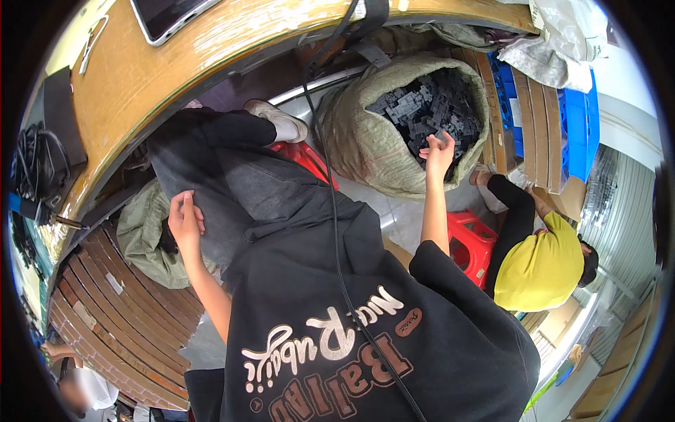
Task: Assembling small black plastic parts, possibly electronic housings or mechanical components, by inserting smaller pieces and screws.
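Observation:
My right hand (437,153) is above the mouth of a large woven sack (376,144), which holds a heap of small dark grey plastic pieces (415,105). Its fingers are bent together near the heap, and what lies between them is too small to make out. Beside my left thigh, my left hand (185,221) is loosely open, with the index finger stretched and nothing visible in it. A second greenish woven sack (144,235) stands below that hand, its contents mostly hidden.
A wooden table (140,63) curves along the far left, with a device (169,17) on it. Stacked cardboard (126,309) stands at left; cartons and blue crates (580,126) at right. A black cable (334,211) crosses in front of me. A person in yellow (541,264) sits nearby, beside a red stool (470,243).

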Available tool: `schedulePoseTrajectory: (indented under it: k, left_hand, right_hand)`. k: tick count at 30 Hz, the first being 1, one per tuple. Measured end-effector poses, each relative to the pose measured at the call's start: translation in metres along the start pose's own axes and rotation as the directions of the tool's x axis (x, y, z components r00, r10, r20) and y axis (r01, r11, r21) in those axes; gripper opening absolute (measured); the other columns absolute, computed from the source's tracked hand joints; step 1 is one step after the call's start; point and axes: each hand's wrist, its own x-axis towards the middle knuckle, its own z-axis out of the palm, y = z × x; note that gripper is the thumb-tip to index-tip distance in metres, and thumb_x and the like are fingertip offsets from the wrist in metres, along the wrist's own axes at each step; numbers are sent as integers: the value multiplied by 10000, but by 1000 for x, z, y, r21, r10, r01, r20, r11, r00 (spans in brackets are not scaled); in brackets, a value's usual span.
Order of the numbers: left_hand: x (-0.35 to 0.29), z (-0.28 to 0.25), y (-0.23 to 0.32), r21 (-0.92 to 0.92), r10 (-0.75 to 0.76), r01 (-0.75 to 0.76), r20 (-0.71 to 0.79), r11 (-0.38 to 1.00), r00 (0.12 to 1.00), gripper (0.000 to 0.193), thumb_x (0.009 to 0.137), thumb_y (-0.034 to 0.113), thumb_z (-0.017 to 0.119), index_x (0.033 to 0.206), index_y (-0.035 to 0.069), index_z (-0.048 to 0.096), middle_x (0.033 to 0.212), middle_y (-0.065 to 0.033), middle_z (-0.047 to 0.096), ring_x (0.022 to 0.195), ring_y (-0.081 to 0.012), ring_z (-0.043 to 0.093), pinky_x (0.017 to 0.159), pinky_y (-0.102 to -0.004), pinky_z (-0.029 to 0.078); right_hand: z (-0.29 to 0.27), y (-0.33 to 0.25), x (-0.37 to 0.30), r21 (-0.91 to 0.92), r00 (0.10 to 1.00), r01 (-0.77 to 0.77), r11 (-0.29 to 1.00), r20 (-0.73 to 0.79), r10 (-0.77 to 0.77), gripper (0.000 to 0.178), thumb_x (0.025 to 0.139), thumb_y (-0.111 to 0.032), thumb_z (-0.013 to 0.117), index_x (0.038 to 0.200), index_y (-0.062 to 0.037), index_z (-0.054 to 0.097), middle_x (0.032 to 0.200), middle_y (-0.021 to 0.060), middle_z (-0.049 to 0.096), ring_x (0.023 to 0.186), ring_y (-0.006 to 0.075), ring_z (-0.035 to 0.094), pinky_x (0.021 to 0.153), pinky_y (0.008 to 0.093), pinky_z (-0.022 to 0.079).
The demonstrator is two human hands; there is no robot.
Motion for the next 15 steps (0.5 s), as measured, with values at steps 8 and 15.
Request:
schedulePoseTrajectory:
  k: [8, 15]
  left_hand:
    - [-2, 4, -2, 27, 35, -34, -50, 999, 998, 182, 879, 216, 462, 941, 63, 542, 504, 19, 435, 358, -23, 329, 327, -168, 224]
    - [-5, 2, 0, 22, 14, -13, -39, 1000, 999, 193, 879, 229, 464, 945, 70, 551, 513, 31, 427, 375, -21, 324, 347, -166, 226]
  right_hand:
    - [15, -10, 42, -624, 754, 564, 541, 121, -646, 373, 776, -259, 565, 1111, -109, 499, 1078, 103, 525, 1002, 292, 474, 891, 395, 339]
    - [19, 35, 84, -870, 802, 398, 291, 176, -570, 466, 833, -410, 395, 1247, -196, 396, 1318, 87, 329, 1221, 313, 268, 1000, 521, 116]
